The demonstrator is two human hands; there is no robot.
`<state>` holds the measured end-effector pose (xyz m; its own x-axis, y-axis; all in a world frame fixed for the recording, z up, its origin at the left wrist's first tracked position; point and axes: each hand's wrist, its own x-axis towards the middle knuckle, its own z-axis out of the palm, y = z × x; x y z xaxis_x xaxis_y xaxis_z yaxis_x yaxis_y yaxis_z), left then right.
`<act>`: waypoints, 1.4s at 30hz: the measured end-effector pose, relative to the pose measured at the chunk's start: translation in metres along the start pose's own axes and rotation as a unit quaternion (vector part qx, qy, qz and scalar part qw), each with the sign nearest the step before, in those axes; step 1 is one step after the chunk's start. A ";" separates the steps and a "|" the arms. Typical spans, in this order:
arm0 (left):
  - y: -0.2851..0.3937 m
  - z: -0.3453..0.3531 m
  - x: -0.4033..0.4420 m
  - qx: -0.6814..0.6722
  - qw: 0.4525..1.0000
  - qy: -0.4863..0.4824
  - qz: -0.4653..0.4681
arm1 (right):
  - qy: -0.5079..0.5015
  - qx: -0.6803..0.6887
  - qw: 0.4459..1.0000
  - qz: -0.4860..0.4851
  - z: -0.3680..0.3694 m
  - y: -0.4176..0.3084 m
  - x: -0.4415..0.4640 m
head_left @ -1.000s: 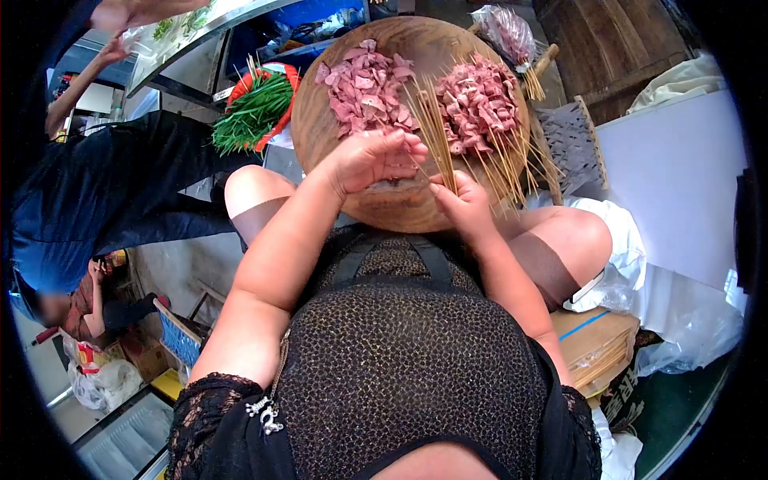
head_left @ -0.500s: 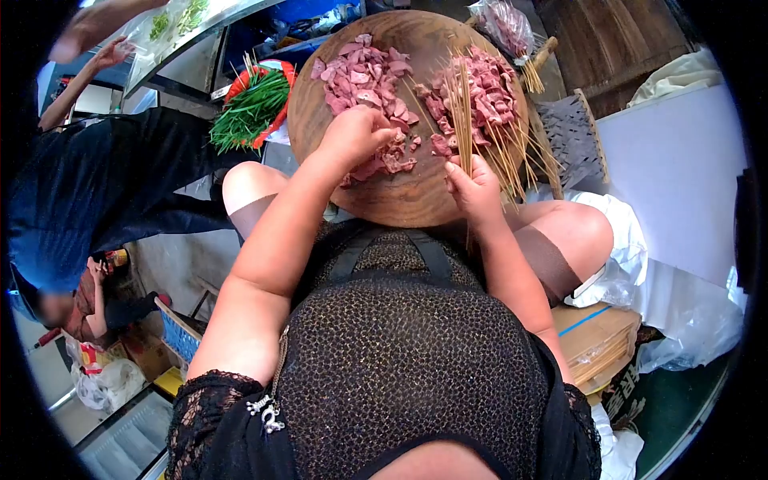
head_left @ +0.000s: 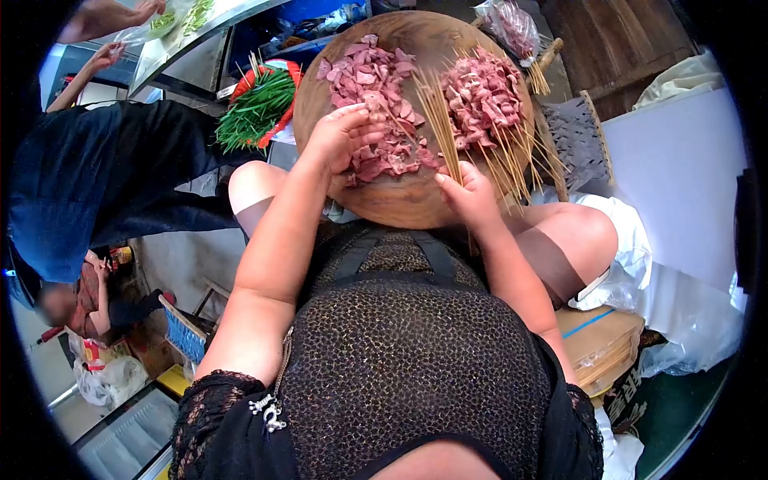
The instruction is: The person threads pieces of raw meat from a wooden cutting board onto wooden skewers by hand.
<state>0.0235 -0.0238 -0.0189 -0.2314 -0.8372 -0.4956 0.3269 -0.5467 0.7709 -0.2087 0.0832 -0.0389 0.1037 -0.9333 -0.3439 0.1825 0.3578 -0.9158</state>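
Over a round wooden board [head_left: 400,204], my right hand [head_left: 474,194] clasps a skewer bundle [head_left: 442,132], my left hand [head_left: 346,140], fingers loosely parted, pinching or not I cannot tell, is at the loose meat slices [head_left: 360,72], with skewered meat [head_left: 484,92] right of them and greens [head_left: 260,112] beyond the board's left edge.

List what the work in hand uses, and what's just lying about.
In use:
- round wooden board
- loose meat pieces
- thin sticks in the right hand
- skewered meat

Apparently just lying about:
- green vegetables
- brown stack
- blue basket
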 end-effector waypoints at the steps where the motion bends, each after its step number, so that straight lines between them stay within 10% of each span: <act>1: -0.001 0.000 0.000 0.000 1.000 0.000 0.000 | -0.015 -0.018 1.000 0.009 0.002 -0.003 -0.002; 8: -0.010 0.010 0.001 -0.162 0.981 -0.094 0.046 | 0.001 -0.072 0.997 0.003 0.001 0.007 -0.001; 42: 0.007 0.026 0.002 0.035 0.997 -0.069 0.004 | 0.003 -0.103 0.995 -0.001 -0.005 -0.006 -0.007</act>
<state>0.0013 -0.0289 -0.0035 -0.3553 -0.8284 -0.4330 0.2655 -0.5336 0.8030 -0.2152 0.0872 -0.0322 0.0970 -0.9345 -0.3425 -0.0212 0.3421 -0.9394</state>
